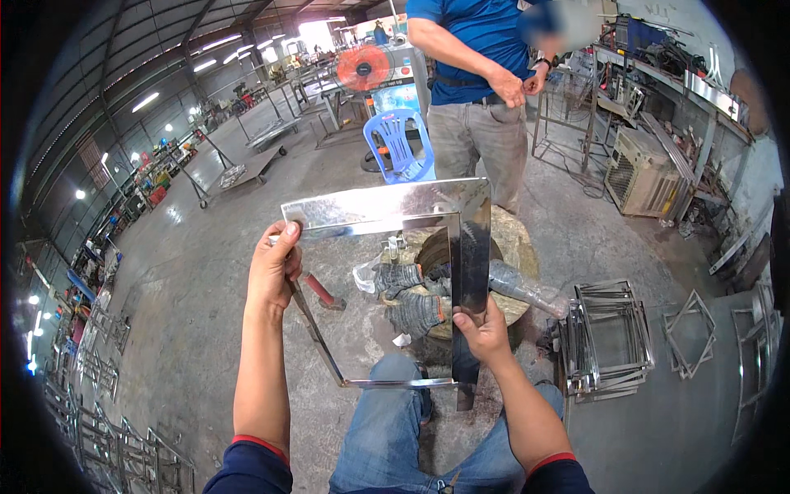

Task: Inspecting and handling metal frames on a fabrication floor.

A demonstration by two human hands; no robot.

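The shiny rectangular metal frame [374, 200], with wide flat bands along its top and right side and thin bars along its left and bottom, is up in front of me, above my blue denim jeans [383, 428]. My left grip [276, 267] is closed on its upper left corner, thumb in front; my right grip [485, 331] pinches the lower part of the wide right band, thumb on the face. I judge it fairly light for its span and stiff, though the broad bands might twist a little. The polished faces look slippery and the edges could cut bare skin, so I favour flat pressure on the faces. Holding near opposite corners should balance it best. Thick grey knitted gloves [413, 315] lie unworn near the pale round block [517, 226]; they would soften those edges.
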